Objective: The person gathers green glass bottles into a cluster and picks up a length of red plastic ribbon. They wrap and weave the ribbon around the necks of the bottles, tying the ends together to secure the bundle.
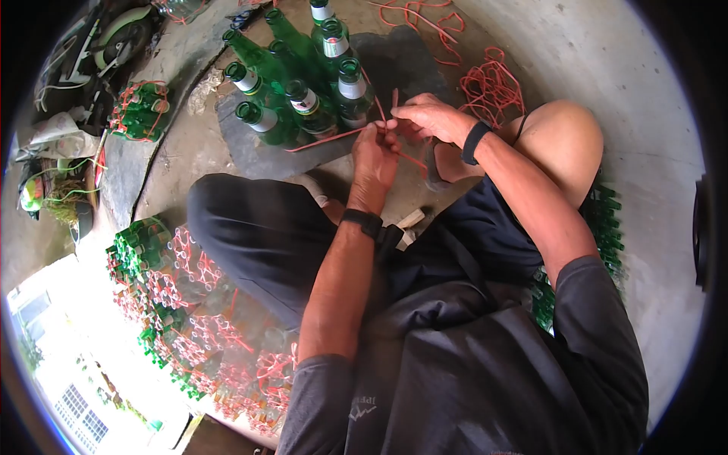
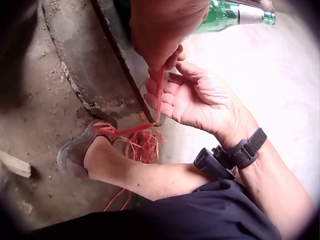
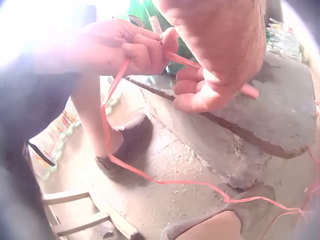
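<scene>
Several green glass bottles [image 1: 305, 106] stand grouped upright on a dark flat slab [image 1: 250, 155], with red plastic string [image 1: 324, 141] running low along their near side. At the near right corner of the group, my left hand [image 1: 373, 161] pinches the string between thumb and fingers. Close beside it, my right hand [image 1: 434, 117] holds a stretch of the same string. In the right wrist view the string spans the two hands, and a short end [image 3: 249, 91] sticks out past the right hand [image 3: 220, 60]. A long tail [image 3: 190, 183] hangs from the left hand [image 3: 142, 50] toward the floor.
A tangled heap of red string [image 1: 491, 87] lies right of the slab. One tied bottle bundle [image 1: 142, 111] stands at the left, and many more bundles [image 1: 201, 334] are behind the left knee. A small wooden frame [image 3: 85, 212] lies on the floor by the feet.
</scene>
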`<state>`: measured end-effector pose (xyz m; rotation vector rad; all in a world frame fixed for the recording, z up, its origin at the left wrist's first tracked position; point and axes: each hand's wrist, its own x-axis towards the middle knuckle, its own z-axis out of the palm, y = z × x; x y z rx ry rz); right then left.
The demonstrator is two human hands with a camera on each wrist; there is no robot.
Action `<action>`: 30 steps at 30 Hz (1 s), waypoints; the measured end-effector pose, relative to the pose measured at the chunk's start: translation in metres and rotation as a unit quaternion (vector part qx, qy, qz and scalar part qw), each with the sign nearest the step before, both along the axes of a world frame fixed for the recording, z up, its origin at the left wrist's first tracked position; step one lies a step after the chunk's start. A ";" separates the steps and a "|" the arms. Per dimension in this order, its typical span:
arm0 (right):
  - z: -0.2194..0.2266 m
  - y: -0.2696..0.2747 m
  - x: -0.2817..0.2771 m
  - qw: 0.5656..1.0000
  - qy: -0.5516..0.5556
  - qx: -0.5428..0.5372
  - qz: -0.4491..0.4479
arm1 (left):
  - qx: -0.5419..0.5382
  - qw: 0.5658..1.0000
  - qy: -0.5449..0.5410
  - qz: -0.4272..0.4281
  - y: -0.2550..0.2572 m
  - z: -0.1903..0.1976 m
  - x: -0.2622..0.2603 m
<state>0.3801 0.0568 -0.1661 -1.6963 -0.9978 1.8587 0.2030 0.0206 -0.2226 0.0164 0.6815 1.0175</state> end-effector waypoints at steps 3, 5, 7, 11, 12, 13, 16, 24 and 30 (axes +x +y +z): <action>-0.001 0.001 0.002 0.999 0.051 0.004 -0.001 | 0.022 0.999 -0.027 -0.014 0.002 -0.014 -0.002; -0.007 0.001 0.003 0.997 0.058 0.058 0.001 | 0.026 0.999 -0.031 -0.016 0.001 -0.014 -0.002; -0.002 0.007 -0.002 0.999 -0.017 0.039 0.028 | 0.015 1.000 -0.021 -0.013 0.001 -0.012 -0.002; 0.013 0.037 0.017 0.951 -0.212 0.122 0.190 | 0.024 0.998 -0.051 -0.021 0.001 -0.015 -0.004; 0.033 0.047 0.022 0.939 -0.209 0.148 0.227 | 0.024 0.998 -0.050 -0.019 0.001 -0.015 -0.004; 0.061 0.057 0.019 0.920 -0.252 0.138 0.266 | 0.023 0.998 -0.049 -0.017 0.001 -0.015 -0.003; 0.113 0.084 0.040 0.875 -0.334 0.154 0.314 | -0.001 1.000 -0.029 -0.002 0.003 0.001 0.001; 0.254 0.066 0.093 0.825 -0.391 0.174 0.370 | -0.005 1.000 -0.020 -0.002 0.001 0.004 0.001; 0.312 0.035 0.080 0.789 -0.460 0.150 0.380 | -0.004 1.000 0.013 -0.013 0.001 0.006 -0.001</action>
